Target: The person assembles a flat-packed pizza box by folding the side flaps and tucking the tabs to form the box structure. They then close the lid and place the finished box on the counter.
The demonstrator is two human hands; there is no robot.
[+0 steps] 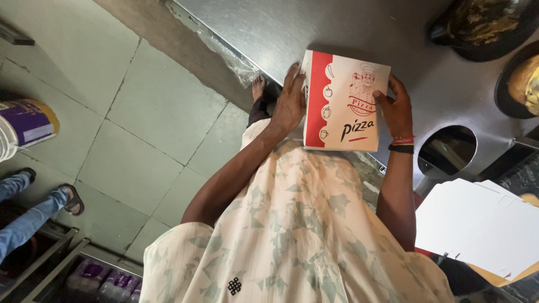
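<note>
I hold a closed pizza box (343,109), white with a red side band and red line drawings, in front of my chest at the edge of a steel counter (269,33). My left hand (288,104) grips the box's left, red edge. My right hand (396,109), with a red and a black band at the wrist, clasps its right edge. The box's underside is hidden.
Dark round pans (483,28) sit at the counter's far right, beside a round hole (446,150) in the steel. Flat white cardboard sheets (477,224) lie at right. Tiled floor (140,123) at left, with a purple-labelled tub (28,126) and another person's jeaned legs (33,210).
</note>
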